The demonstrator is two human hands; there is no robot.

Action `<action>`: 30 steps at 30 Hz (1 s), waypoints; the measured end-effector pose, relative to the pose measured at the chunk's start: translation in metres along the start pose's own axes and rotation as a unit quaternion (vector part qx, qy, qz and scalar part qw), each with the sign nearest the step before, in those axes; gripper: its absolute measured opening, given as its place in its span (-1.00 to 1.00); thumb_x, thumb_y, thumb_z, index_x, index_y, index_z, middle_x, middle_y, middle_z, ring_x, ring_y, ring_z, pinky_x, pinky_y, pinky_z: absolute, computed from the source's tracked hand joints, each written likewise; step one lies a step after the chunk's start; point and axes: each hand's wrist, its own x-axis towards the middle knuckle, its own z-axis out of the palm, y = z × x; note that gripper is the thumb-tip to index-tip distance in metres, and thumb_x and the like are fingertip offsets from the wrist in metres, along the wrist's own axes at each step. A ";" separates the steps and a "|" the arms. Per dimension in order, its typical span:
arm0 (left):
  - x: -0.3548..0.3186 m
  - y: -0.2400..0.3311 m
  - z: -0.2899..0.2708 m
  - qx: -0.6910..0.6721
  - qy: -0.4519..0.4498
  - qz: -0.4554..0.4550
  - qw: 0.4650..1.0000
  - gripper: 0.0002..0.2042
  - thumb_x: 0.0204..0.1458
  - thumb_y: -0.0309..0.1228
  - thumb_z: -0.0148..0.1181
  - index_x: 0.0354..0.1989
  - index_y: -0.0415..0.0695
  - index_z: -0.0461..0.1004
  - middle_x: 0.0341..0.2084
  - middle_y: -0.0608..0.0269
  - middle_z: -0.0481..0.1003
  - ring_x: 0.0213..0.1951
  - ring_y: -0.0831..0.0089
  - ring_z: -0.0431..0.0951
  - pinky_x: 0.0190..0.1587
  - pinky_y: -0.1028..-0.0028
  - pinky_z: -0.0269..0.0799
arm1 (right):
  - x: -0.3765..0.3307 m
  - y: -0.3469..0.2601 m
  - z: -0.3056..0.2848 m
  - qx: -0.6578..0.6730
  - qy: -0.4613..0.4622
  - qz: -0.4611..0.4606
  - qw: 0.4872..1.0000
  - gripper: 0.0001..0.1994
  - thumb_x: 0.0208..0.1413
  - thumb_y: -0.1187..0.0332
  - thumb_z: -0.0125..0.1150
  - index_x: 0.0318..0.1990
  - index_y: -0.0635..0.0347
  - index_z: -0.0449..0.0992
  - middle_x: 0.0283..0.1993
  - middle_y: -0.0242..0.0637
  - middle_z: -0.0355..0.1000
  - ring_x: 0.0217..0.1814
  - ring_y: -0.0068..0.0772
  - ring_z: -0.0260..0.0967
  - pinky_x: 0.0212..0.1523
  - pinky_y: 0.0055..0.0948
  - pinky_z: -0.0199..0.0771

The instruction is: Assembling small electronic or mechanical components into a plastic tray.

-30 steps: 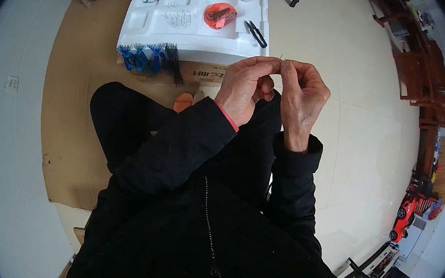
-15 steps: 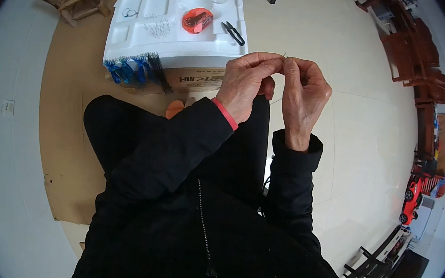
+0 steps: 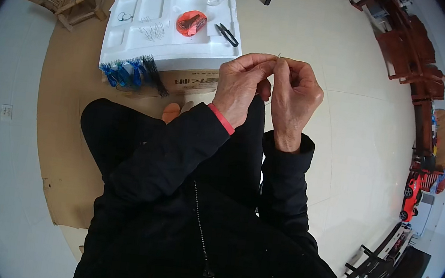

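Left hand [image 3: 242, 83] and right hand [image 3: 293, 92] pinching tiny pin [image 3: 279, 56], mostly hidden

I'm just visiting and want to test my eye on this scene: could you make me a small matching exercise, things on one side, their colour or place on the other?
Things:
1. foam tray
2. snips
3. round dish
4. tassels

Descriptions:
A. blue and dark, hanging at the tray's near edge
B. orange-red, in a tray compartment
C. white, resting on a cardboard box
D. black, lying at the tray's right side

Pairs: 1-C, 2-D, 3-B, 4-A
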 end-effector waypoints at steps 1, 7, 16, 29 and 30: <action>0.000 0.000 0.001 0.000 0.000 0.000 1.000 -0.80 0.13 -0.45 0.08 -0.12 -0.25 0.50 -0.42 0.34 0.51 -0.52 0.65 0.38 -0.45 0.65 0.33 | 0.000 -0.001 0.000 0.000 0.000 0.000 1.000 -0.85 0.05 0.43 0.20 -0.40 0.39 0.51 -0.56 -0.38 0.45 -0.55 -0.74 0.25 -0.53 -0.69 0.25; -0.002 -0.001 0.005 0.003 0.014 0.004 1.000 -0.81 0.15 -0.46 0.07 -0.12 -0.23 0.51 -0.41 0.37 0.50 -0.44 0.68 0.42 -0.38 0.67 0.37 | -0.001 0.001 0.003 -0.014 0.036 -0.037 0.999 -0.86 0.04 0.45 0.21 -0.42 0.38 0.51 -0.59 -0.39 0.43 -0.56 -0.74 0.26 -0.53 -0.70 0.27; 0.000 -0.005 0.009 -0.054 0.041 0.019 0.998 -0.85 0.09 -0.47 0.15 -0.24 -0.27 0.54 -0.59 0.38 0.45 -0.63 0.68 0.34 -0.58 0.66 0.28 | -0.002 0.010 0.006 -0.041 0.050 -0.062 0.996 -0.90 0.02 0.48 0.22 -0.43 0.37 0.50 -0.64 -0.39 0.40 -0.63 -0.74 0.26 -0.63 -0.70 0.26; -0.004 -0.006 0.002 -0.012 -0.012 0.002 1.000 -0.78 0.16 -0.44 0.06 -0.07 -0.25 0.47 -0.31 0.30 0.50 -0.30 0.60 0.50 -0.23 0.63 0.45 | -0.004 0.007 0.002 -0.049 0.050 -0.113 0.991 -0.91 0.02 0.51 0.22 -0.44 0.39 0.50 -0.65 -0.35 0.41 -0.65 -0.71 0.27 -0.64 -0.70 0.26; -0.004 -0.006 0.003 -0.013 -0.010 0.004 1.000 -0.78 0.16 -0.44 0.06 -0.07 -0.25 0.47 -0.31 0.30 0.50 -0.30 0.60 0.50 -0.23 0.63 0.45 | -0.004 0.007 0.002 -0.050 0.050 -0.112 0.991 -0.91 0.03 0.51 0.21 -0.43 0.39 0.50 -0.64 -0.35 0.42 -0.65 -0.71 0.28 -0.64 -0.70 0.27</action>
